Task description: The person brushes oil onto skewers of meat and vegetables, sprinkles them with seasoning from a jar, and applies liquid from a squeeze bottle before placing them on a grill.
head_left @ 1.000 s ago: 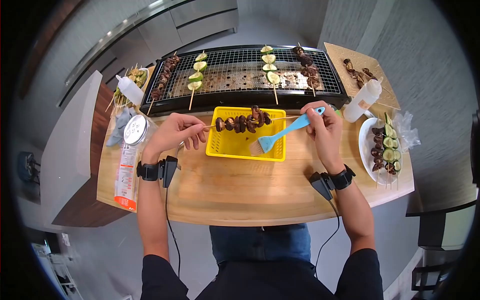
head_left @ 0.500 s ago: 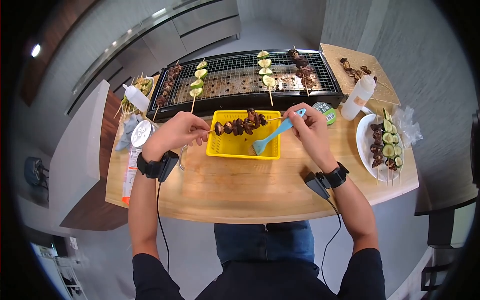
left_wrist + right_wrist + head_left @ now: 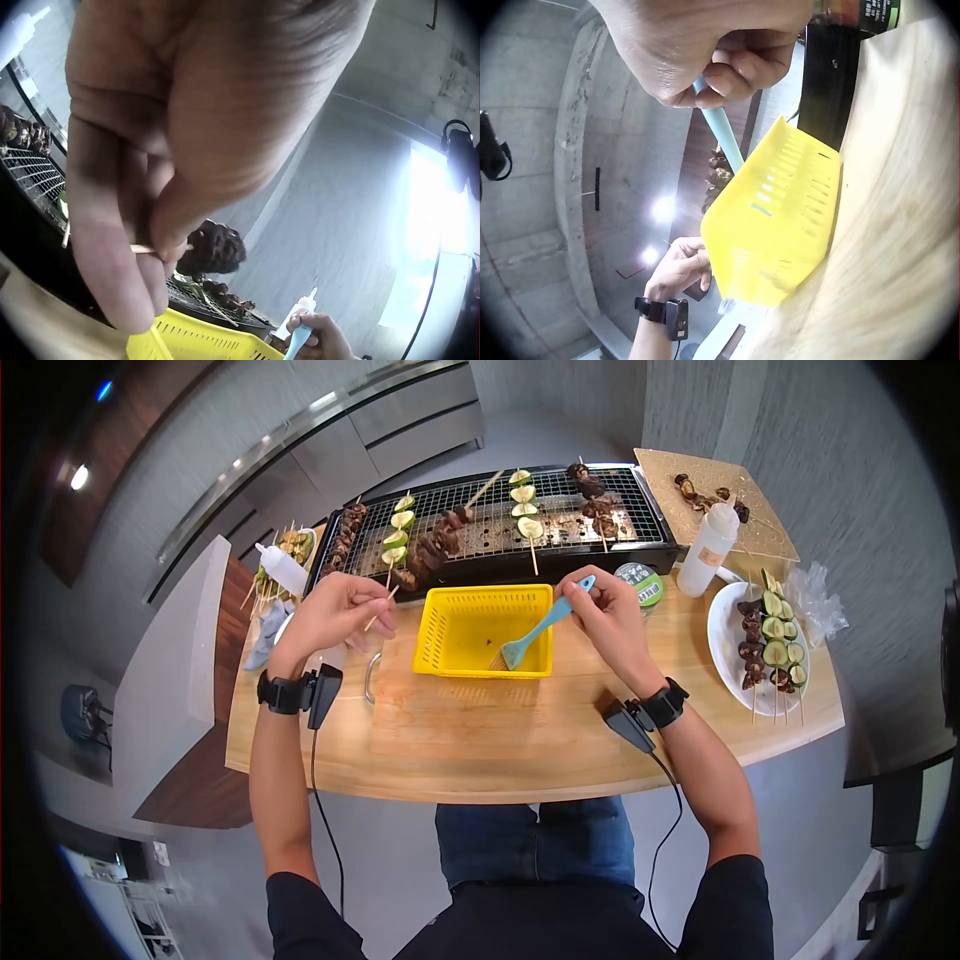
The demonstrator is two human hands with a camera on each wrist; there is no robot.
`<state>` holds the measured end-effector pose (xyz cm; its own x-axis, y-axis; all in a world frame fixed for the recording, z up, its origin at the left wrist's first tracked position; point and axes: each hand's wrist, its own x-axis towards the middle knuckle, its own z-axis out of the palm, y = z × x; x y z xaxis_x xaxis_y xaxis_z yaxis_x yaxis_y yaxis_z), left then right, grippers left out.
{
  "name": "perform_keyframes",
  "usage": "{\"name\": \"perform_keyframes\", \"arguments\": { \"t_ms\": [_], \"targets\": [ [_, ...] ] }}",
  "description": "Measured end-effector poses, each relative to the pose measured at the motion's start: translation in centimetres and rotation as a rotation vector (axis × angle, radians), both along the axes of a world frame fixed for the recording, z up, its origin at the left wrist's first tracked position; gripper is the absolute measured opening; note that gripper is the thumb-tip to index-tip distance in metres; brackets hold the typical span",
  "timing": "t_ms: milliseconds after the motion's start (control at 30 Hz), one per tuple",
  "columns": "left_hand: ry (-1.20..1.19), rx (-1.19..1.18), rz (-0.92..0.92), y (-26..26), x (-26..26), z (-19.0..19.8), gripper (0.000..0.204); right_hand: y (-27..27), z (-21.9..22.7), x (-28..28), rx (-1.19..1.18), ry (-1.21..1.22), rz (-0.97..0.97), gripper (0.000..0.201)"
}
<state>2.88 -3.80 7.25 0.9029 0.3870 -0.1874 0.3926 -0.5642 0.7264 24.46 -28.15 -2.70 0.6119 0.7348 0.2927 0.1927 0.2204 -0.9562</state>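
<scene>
While right grip [image 3: 606,616] holds brush [image 3: 546,622], left grip [image 3: 335,615] pinches skewer [image 3: 433,550] by near end.

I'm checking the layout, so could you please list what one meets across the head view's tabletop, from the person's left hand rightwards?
Left hand, yellow perforated basket, right hand, white squeeze bottle, white plate, crumpled clear plastic bag.

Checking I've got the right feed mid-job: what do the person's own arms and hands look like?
The left hand and right hand are bare, without gloves. Each wrist has a black strap carrying a black, boxy camera, with a thin black cable running from it. The forearms are uncovered below short, dark sleeves.
</scene>
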Motion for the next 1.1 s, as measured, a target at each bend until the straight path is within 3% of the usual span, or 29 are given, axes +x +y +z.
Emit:
{"name": "perform_keyframes", "arguments": {
  "t_ms": [233, 533, 1100],
  "targets": [
    [0.006, -0.110, 0.187, -0.7, 5.5, -1.1, 0.026, 0.2, -0.8, 0.4, 0.001, -0.003, -0.021, 0.014],
    [-0.030, -0.074, 0.208, 0.6, 11.3, -3.0, 0.028, 0.5, -1.4, 0.8, 0.031, -0.008, -0.026, 0.015],
    [0.112, 0.038, 0.231, 0.2, 11.4, -3.3, 0.030, 0.9, -1.8, 1.0, 0.009, -0.035, -0.040, 0.017]
  ]
}}
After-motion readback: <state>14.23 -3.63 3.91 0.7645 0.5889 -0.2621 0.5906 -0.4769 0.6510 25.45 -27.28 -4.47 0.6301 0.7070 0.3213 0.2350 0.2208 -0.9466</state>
